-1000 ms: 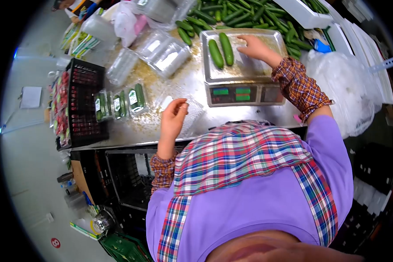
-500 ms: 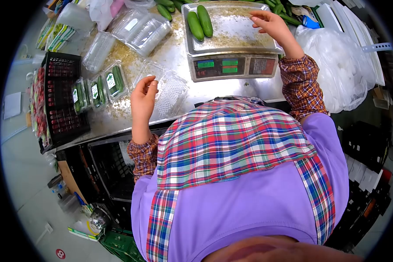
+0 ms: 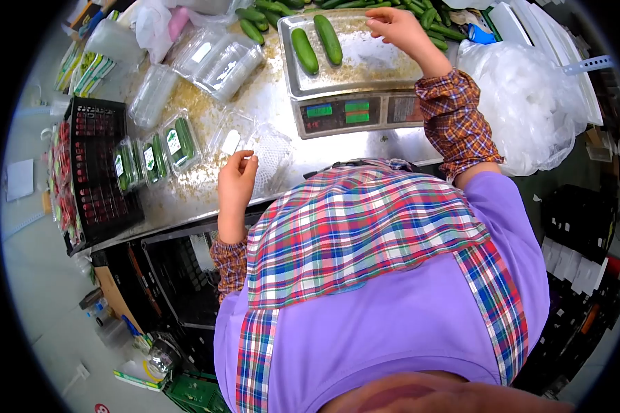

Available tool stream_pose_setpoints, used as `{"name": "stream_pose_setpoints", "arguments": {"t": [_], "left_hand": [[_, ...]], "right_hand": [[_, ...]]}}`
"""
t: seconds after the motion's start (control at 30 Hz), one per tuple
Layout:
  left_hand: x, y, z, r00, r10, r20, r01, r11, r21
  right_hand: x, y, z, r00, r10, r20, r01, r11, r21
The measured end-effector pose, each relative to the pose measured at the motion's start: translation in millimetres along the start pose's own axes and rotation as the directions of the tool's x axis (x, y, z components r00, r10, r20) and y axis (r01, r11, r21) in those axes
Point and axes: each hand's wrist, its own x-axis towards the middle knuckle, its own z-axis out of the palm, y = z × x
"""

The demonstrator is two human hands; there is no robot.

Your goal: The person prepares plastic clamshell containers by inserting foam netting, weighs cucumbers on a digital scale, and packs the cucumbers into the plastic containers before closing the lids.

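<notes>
Two cucumbers [image 3: 328, 40] lie side by side, with a small gap, on the metal pan of a weighing scale [image 3: 393, 65]. Over the right part of that pan is my right hand [image 3: 401, 33], fingers stretched toward the cucumbers but apart from them, holding nothing. My left hand [image 3: 237, 184] is near the table's front edge, its fingers loosely bent and the thumb apart, with nothing visible in it. Just beyond it rests an empty clear plastic clamshell [image 3: 229, 131] with a patterned mesh-like part [image 3: 274, 155] beside it. Green digits glow on the scale's display, too small to read.
Labelled packs of cucumbers [image 3: 180, 141] stand left of the clamshell, beside a black crate [image 3: 100, 162]. Stacked empty clamshells [image 3: 220, 65] lie behind. More cucumbers [image 3: 427, 17] are heaped past the scale. A clear plastic bag [image 3: 520, 103] bulges at the right.
My right hand has moved left over the pan. The two cucumbers now lie farther apart. My left hand has come nearer to me and slightly right. The view has shifted a little.
</notes>
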Motion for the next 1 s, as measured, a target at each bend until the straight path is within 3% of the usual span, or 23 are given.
{"name": "stream_pose_setpoints", "arguments": {"t": [0.23,0.33,0.43,0.6,0.67,0.73,0.77,0.87,1.0], "left_hand": [[10,16,11,1.000,-0.002,0.028,0.003,1.000,-0.030],[20,47,14,0.997,0.005,0.078,-0.002,0.999,-0.043],[35,77,18,0.993,0.048,0.107,-0.045,0.998,-0.033],[64,100,21,0.978,0.072,0.194,-0.048,0.991,-0.126],[75,113,24,0.980,0.066,0.190,-0.034,0.986,-0.165],[85,140,27,0.979,0.096,0.181,-0.058,0.977,-0.208],[90,160,26,0.977,0.091,0.193,-0.045,0.972,-0.230],[117,196,51,0.973,0.082,0.215,-0.025,0.966,-0.256],[159,258,109,0.946,0.076,0.316,0.004,0.969,-0.246]], "right_hand": [[9,8,13,1.000,0.008,0.022,-0.006,0.995,-0.100],[5,-10,-1,0.959,0.245,0.146,-0.227,0.965,-0.128],[4,2,-27,0.988,0.142,0.063,-0.104,0.906,-0.411],[16,28,-127,0.999,0.006,-0.036,-0.030,0.684,-0.729],[46,78,-184,0.996,0.079,-0.048,-0.091,0.755,-0.649],[58,78,-239,0.908,0.390,-0.152,-0.419,0.835,-0.357],[72,97,-274,0.892,0.430,-0.136,-0.451,0.840,-0.301],[104,166,-346,0.799,0.593,-0.103,-0.599,0.800,-0.034],[125,231,-373,0.697,0.714,-0.063,-0.628,0.651,0.426]]}}
